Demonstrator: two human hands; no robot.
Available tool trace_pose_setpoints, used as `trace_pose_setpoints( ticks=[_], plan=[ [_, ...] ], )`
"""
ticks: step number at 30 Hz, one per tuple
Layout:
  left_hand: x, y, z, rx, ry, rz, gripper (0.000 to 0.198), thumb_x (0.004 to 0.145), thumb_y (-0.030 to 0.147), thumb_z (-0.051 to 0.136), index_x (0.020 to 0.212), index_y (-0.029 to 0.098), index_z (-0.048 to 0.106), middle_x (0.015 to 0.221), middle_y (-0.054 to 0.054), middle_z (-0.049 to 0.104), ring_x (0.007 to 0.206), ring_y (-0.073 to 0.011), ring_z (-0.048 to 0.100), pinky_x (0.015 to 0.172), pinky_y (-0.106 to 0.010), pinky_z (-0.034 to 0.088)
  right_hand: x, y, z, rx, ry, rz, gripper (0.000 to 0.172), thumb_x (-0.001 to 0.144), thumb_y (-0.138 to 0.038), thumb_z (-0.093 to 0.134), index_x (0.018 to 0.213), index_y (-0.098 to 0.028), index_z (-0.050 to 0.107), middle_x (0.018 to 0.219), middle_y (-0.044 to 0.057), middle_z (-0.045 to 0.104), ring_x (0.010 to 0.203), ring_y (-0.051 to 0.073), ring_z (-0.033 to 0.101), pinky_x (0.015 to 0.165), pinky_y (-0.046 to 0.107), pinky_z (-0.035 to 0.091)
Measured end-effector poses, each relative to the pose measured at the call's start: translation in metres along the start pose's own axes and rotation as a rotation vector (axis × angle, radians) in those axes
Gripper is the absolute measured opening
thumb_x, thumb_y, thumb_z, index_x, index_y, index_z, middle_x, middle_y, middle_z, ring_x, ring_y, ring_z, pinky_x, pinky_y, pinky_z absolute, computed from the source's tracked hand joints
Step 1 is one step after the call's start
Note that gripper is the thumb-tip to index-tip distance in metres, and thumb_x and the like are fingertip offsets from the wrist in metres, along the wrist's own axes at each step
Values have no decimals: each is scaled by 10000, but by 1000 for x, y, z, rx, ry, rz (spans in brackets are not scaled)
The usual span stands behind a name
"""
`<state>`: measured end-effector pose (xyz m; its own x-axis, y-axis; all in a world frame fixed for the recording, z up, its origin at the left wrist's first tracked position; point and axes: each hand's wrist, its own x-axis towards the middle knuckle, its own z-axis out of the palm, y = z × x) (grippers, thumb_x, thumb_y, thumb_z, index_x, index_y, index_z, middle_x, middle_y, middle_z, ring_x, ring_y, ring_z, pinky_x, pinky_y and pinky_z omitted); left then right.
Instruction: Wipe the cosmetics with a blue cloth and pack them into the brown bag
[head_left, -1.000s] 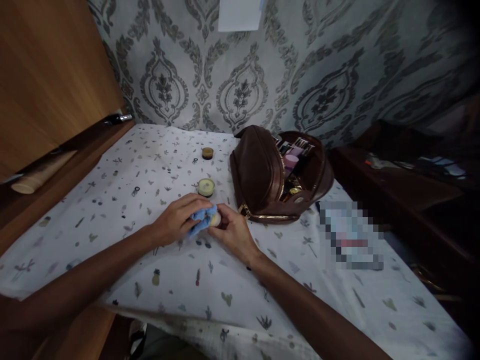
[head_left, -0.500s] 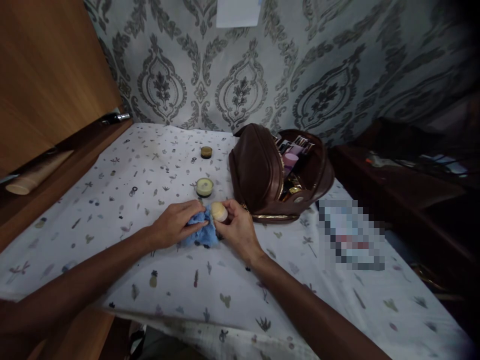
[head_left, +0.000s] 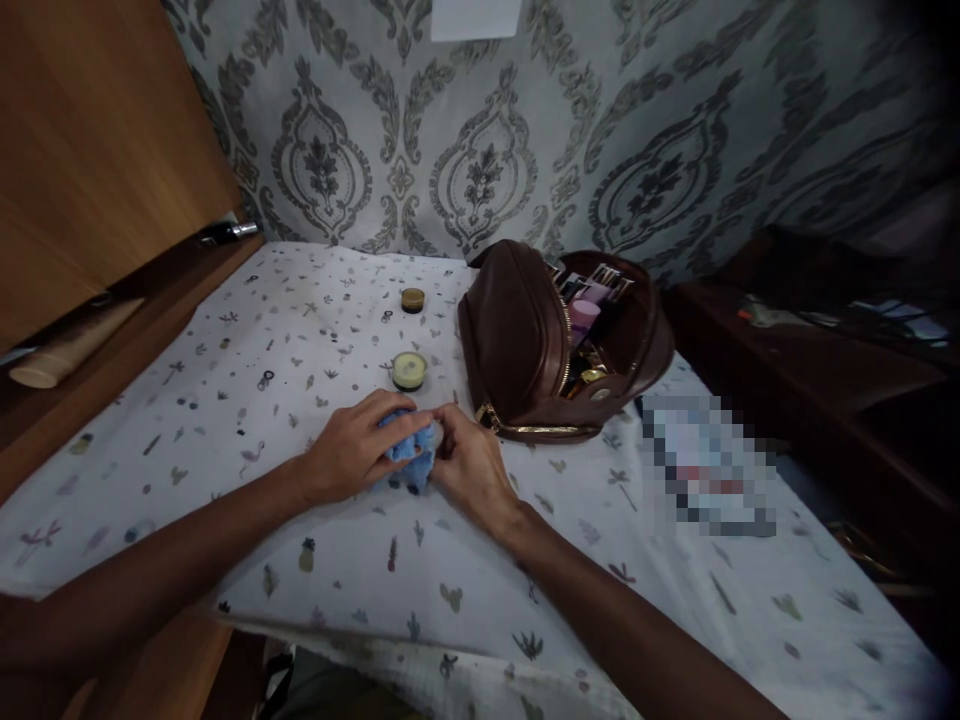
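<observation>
My left hand [head_left: 346,450] grips a crumpled blue cloth [head_left: 415,465] and presses it against a small round jar or lid [head_left: 439,436]. My right hand [head_left: 478,468] pinches that pale piece from the other side; fingers and cloth hide most of it, so I cannot tell which it is. Just beyond the hands stands a small round container [head_left: 409,372] with a pale yellow-green top and a dark base. Farther back on the cloth-covered table is a smaller brownish-gold container [head_left: 412,300].
A brown leather bag [head_left: 517,330] lies unzipped to the right, with cosmetics inside. Right of it is a pixelated flat item [head_left: 709,468]. A wooden cabinet [head_left: 112,130] borders the left side, with a beige tube [head_left: 71,350] on its ledge. Patterned fabric [head_left: 480,170] rises behind the table.
The yellowish face of the round piece was showing; now the blue cloth and my left fingers wrap over it. My left hand has shifted slightly right, closer to my right hand.
</observation>
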<state>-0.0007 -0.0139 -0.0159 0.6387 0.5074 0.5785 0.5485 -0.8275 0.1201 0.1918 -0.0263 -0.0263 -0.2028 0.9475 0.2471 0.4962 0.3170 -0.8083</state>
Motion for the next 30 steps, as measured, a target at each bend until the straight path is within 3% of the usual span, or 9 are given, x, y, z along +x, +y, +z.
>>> trace_pose_setpoints(
  ticks=[4,12,22,30],
  plan=[
    [0,1,1,-109,-113,-188,390,991,432,514,1280,173,559,1119,-112,678,977,-222,682,794,-318,573,-2,2,-1,-27,21,-76,238,745,-189,634,981,-198,655,733,-20,649,605,142,535,596,241,412],
    [3,-2,-4,-318,-221,-392,445,917,549,597,1210,216,556,1071,-45,712,926,-212,693,815,-306,545,-1,6,1,104,-25,-129,423,735,-128,629,1153,-186,658,901,15,706,725,164,611,693,265,490],
    [5,-4,-7,-491,-134,-480,452,867,557,658,1137,208,558,932,1,716,774,-170,668,692,-254,519,5,5,-5,182,-8,-103,430,721,-135,670,1142,-210,714,1011,65,647,906,221,624,742,307,528],
    [7,-7,-9,-565,-28,-485,302,934,445,590,1072,177,610,880,-10,697,745,-148,645,687,-239,513,8,6,1,663,-107,126,474,700,-296,776,1147,-227,636,1040,42,715,939,195,652,808,313,522]
  ],
)
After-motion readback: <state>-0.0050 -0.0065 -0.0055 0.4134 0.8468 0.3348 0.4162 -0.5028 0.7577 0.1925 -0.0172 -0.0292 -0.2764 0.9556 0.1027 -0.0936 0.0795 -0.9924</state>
